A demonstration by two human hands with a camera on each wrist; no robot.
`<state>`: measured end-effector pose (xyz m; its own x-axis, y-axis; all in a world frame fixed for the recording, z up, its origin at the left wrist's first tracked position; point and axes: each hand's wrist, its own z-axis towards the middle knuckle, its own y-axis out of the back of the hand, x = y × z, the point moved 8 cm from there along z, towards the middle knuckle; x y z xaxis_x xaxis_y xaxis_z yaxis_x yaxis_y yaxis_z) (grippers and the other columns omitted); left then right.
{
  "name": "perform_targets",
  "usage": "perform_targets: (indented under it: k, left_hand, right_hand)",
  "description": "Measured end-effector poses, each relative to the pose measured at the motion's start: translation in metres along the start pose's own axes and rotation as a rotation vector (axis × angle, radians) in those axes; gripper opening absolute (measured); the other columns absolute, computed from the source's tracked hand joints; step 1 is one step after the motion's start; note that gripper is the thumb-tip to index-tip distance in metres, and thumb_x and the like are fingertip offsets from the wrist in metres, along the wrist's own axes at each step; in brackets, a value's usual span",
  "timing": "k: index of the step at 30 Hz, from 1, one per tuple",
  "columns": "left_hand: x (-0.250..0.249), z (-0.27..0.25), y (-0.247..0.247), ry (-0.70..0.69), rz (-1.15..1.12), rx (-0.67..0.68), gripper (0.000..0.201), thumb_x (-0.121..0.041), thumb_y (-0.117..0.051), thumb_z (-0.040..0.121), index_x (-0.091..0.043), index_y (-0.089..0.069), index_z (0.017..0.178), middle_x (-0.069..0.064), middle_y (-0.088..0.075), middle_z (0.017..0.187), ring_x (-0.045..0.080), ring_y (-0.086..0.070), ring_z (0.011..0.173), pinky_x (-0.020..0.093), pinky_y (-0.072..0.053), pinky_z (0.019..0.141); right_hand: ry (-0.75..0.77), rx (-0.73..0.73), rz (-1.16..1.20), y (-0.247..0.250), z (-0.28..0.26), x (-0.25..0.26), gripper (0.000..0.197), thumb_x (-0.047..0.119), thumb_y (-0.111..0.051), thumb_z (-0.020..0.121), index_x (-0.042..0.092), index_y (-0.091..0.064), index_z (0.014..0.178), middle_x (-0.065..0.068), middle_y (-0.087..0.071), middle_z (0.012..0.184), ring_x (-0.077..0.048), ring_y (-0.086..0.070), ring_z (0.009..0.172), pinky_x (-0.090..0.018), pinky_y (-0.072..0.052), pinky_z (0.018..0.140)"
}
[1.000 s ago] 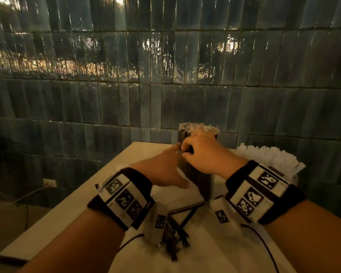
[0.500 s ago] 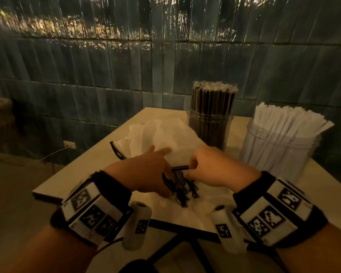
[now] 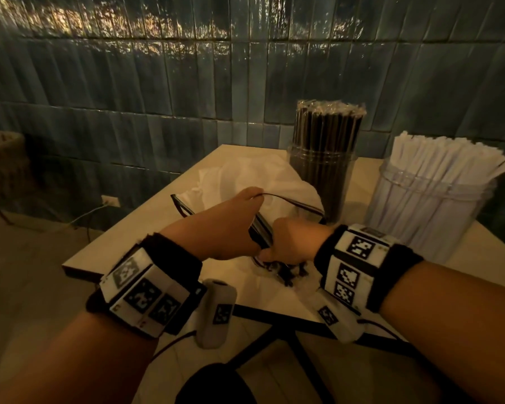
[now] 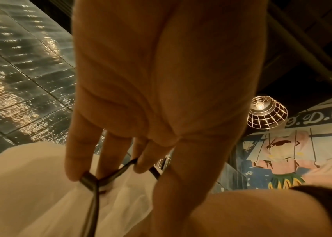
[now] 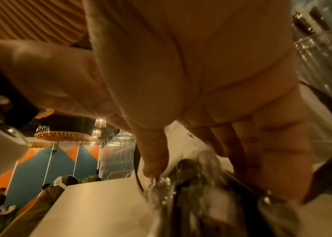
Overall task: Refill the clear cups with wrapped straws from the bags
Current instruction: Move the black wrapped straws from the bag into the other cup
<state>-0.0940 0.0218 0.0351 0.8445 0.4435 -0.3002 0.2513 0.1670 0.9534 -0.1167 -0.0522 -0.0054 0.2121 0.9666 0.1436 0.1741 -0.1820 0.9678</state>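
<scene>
- A wall of dark glossy tiles (image 3: pixel 129 112) fills the background behind everything.
- A pale desk (image 3: pixel 146 228) juts out from that wall, with the person's two forearms reaching over its near edge.
- A white bag (image 3: pixel 245 182) with a dark trimmed opening lies crumpled on the middle of the desk, just in front of the two cups.
- A clear cup of white-wrapped straws (image 3: pixel 432 205) stands at the far right of the desk, packed full, the straws fanning out above its rim.
- A clear cup of black straws (image 3: pixel 321 176) stands just left of it, near the wall, also packed, the clear wrapper tips bunched above the rim.
- The left hand (image 3: pixel 225 225) holds the bag's dark rim: the left wrist view shows its fingertips (image 4: pixel 142 166) curled and pinching the dark strip (image 4: pixel 92 181), lifting the bag's mouth wide.
- The right hand (image 3: pixel 292 240) sits just right of the left, touching it, at the bag's mouth; its grip is curled, thumb and fingers closed round a bundle of black wrapped straws (image 5: pixel 191 184).
- The ends of those straws (image 3: pixel 286 272) stick out below the right hand, toward the viewer.
- Both wrists wear black bands with white marker blocks (image 3: pixel 140 298).
</scene>
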Motion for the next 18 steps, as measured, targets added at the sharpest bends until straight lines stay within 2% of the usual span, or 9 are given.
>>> perform_targets:
  k: [2,4,5,8,10,13,15,17,18]
  left_hand:
    - [0.000,-0.002,0.001,-0.009,-0.026,-0.002,0.086,-0.025,-0.072,0.080,-0.010,-0.023,0.148,-0.001,-0.012,0.156,0.017,-0.031,0.137,0.024,-0.028,0.111]
    - [0.002,-0.003,0.000,-0.008,-0.035,-0.003,0.084,-0.026,-0.071,0.081,-0.010,-0.023,0.148,-0.001,-0.012,0.156,0.016,-0.033,0.134,0.016,-0.027,0.105]
    - [0.004,-0.003,0.000,-0.009,-0.037,-0.006,0.082,-0.026,-0.070,0.081,-0.010,-0.023,0.147,-0.001,-0.013,0.156,0.016,-0.034,0.133,0.011,-0.026,0.099]
    - [0.011,-0.005,-0.001,-0.011,-0.059,-0.020,0.077,-0.026,-0.069,0.082,-0.011,-0.027,0.145,-0.001,-0.019,0.154,0.013,-0.034,0.130,0.003,-0.020,0.089]
    - [0.014,-0.005,-0.003,-0.032,-0.084,-0.019,0.070,-0.024,-0.068,0.083,-0.009,-0.034,0.142,0.002,-0.027,0.150,0.003,-0.030,0.122,-0.007,-0.009,0.084]
    - [0.016,-0.005,-0.005,-0.067,-0.098,-0.006,0.065,-0.020,-0.067,0.084,-0.009,-0.038,0.140,0.003,-0.032,0.147,-0.005,-0.027,0.106,-0.016,-0.009,0.073]
    - [0.019,-0.005,-0.007,-0.035,-0.098,0.000,0.072,-0.021,-0.069,0.082,-0.017,-0.032,0.144,-0.004,-0.024,0.150,-0.002,-0.031,0.107,-0.010,-0.021,0.075]
    - [0.022,-0.004,-0.009,-0.001,-0.101,0.004,0.079,-0.022,-0.071,0.080,-0.022,-0.028,0.146,-0.009,-0.018,0.152,0.003,-0.038,0.110,0.003,-0.030,0.083]
    - [0.023,-0.002,-0.010,0.010,-0.105,0.007,0.081,-0.022,-0.071,0.079,-0.023,-0.027,0.146,-0.009,-0.016,0.152,0.007,-0.042,0.113,0.009,-0.033,0.086]
  right_hand:
    - [-0.014,0.046,-0.029,-0.003,0.005,0.001,0.036,0.040,-0.060,0.089,0.005,-0.060,0.099,-0.008,-0.059,0.083,-0.020,-0.052,0.073,-0.028,-0.042,0.061]
    - [-0.025,0.083,-0.031,-0.005,0.008,0.002,0.038,0.035,-0.061,0.089,0.004,-0.061,0.110,-0.012,-0.063,0.099,-0.022,-0.055,0.083,-0.031,-0.046,0.072]
    - [-0.022,0.097,-0.028,-0.005,0.008,0.004,0.036,0.033,-0.061,0.089,0.004,-0.061,0.110,-0.012,-0.063,0.099,-0.022,-0.055,0.084,-0.031,-0.045,0.073]
    - [-0.030,0.068,-0.050,-0.001,0.011,0.004,0.019,0.025,-0.056,0.092,0.007,-0.058,0.083,-0.005,-0.052,0.074,-0.019,-0.050,0.070,-0.024,-0.039,0.056]
    - [-0.070,0.013,-0.066,0.005,0.011,0.002,0.028,0.018,-0.049,0.094,0.012,-0.047,0.066,-0.002,-0.044,0.065,-0.016,-0.042,0.059,-0.022,-0.031,0.046]
    - [-0.064,-0.046,-0.067,0.014,0.009,0.000,0.020,0.017,-0.046,0.095,0.011,-0.054,0.077,0.001,-0.040,0.063,-0.011,-0.036,0.054,-0.018,-0.026,0.044]
    - [-0.068,-0.102,0.010,0.021,0.006,-0.002,0.010,0.018,-0.047,0.095,0.015,-0.055,0.089,0.005,-0.039,0.064,-0.011,-0.041,0.059,-0.015,-0.025,0.046]
    - [-0.106,-0.118,0.115,0.024,0.003,-0.009,0.013,0.017,-0.048,0.093,0.009,-0.058,0.095,0.001,-0.045,0.065,-0.017,-0.050,0.066,-0.018,-0.034,0.045]
    - [-0.130,-0.115,0.169,0.026,0.001,-0.014,0.015,0.018,-0.048,0.092,0.007,-0.058,0.094,-0.002,-0.049,0.065,-0.019,-0.053,0.062,-0.019,-0.038,0.041]
